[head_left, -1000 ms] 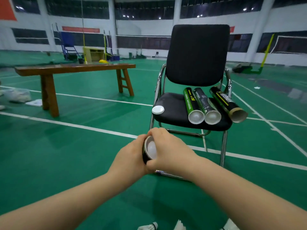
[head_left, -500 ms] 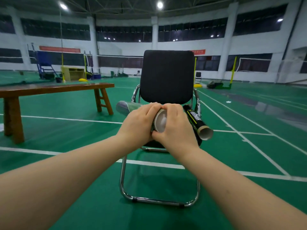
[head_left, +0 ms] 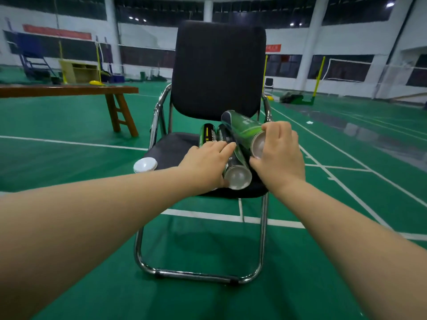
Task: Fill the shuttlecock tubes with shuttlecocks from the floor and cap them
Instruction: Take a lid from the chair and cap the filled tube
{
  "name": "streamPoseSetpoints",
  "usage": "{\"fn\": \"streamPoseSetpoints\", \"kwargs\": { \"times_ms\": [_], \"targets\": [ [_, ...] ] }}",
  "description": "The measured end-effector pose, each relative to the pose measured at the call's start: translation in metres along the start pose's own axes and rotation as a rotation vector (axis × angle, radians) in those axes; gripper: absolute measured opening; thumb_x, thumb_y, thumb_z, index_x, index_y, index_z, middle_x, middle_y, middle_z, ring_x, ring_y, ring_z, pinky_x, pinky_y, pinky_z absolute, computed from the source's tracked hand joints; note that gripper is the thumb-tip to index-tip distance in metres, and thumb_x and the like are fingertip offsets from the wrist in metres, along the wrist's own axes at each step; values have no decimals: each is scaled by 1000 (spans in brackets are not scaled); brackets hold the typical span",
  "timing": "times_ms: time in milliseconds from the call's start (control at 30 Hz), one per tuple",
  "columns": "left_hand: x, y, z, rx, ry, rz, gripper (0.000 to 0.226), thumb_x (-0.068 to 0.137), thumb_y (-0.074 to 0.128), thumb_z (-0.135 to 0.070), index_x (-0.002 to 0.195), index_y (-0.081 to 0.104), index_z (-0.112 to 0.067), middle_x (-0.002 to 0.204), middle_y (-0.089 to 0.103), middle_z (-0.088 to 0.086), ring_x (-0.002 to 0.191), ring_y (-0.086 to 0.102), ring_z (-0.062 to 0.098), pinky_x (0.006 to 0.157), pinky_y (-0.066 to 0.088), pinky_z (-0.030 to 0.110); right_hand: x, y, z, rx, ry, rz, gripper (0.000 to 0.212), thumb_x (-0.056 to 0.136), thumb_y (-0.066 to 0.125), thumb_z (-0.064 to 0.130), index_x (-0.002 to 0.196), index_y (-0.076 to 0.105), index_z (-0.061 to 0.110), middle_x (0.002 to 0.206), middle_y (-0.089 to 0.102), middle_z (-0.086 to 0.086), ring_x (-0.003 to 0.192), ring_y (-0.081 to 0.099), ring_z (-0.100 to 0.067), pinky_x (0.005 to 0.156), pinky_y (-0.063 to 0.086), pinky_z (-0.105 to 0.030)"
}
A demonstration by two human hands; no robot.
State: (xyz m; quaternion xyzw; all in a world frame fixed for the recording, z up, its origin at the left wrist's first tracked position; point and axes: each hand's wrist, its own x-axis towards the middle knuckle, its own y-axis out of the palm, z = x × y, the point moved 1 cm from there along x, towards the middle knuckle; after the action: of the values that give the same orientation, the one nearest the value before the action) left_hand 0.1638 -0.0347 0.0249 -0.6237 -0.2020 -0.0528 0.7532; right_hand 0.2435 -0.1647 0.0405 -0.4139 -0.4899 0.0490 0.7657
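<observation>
Released by the left hand point(head_left: 205, 161), now flat on the stored tubes point(head_left: 236, 167), the capped green tube point(head_left: 245, 132) is gripped by the right hand point(head_left: 280, 155) alone, seemingly finished.

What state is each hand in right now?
Left hand: open, fingers flat across the black shuttlecock tube on the chair seat.
Right hand: closed round the near end of the green shuttlecock tube.
</observation>
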Motion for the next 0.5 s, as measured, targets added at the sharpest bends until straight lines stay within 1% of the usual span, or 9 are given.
{"fn": "streamPoseSetpoints", "kwargs": {
  "times_ms": [67, 100, 200, 300, 367, 433, 500],
  "targets": [
    [8, 16, -1, -14, -28, 35, 92, 81, 65, -49, 149, 11, -18, 149, 30, 1, 135, 30, 23, 98, 38, 44, 4, 12, -11, -25, -9, -1, 49, 76, 66, 12, 118, 43, 6, 123, 41, -13, 109, 40, -32, 76, 31, -28],
    [12, 23, -2, -23, -37, 41, 91, 82, 64, -51, 149, 12, -18, 148, 32, 1, 134, 32, 24, 97, 39, 44, 5, 17, -16, -39, -15, -2, 48, 76, 66, 11, 118, 44, 6, 123, 41, -13, 110, 39, -32, 76, 33, -29],
    [23, 38, -7, -35, -39, 54, 85, 85, 58, -52, 149, 12, -19, 147, 32, 2, 131, 35, 26, 96, 38, 45, 6, 35, -31, -66, -17, 15, 49, 76, 64, 8, 120, 44, 5, 125, 41, -15, 113, 39, -33, 80, 41, -36],
    [30, 51, -10, -14, -47, 71, 76, 88, 51, -54, 148, 14, -24, 144, 34, 2, 130, 35, 27, 96, 35, 47, 0, 56, -45, -46, -43, 85, 53, 77, 67, 10, 124, 44, 6, 131, 40, -13, 119, 37, -32, 87, 42, -39],
    [33, 58, -10, 9, -60, 64, 73, 88, 49, -55, 146, 17, -26, 142, 35, 2, 129, 36, 27, 96, 34, 48, -4, 68, -50, 19, -74, 122, 53, 79, 65, 11, 127, 44, 8, 135, 39, -12, 124, 36, -32, 95, 38, -38],
    [34, 62, -8, 18, -78, 43, 73, 88, 49, -56, 146, 16, -26, 141, 36, 2, 129, 36, 26, 98, 33, 49, -4, 73, -51, 59, -86, 127, 55, 80, 62, 12, 131, 43, 9, 139, 38, -10, 128, 35, -30, 105, 29, -38],
    [33, 63, -7, 34, -90, 19, 74, 87, 49, -56, 146, 16, -26, 142, 36, 1, 130, 36, 25, 99, 32, 48, -3, 73, -54, 46, -73, 143, 60, 79, 60, 15, 135, 38, 15, 144, 35, -3, 133, 31, -24, 111, 18, -44]
  ]
}}
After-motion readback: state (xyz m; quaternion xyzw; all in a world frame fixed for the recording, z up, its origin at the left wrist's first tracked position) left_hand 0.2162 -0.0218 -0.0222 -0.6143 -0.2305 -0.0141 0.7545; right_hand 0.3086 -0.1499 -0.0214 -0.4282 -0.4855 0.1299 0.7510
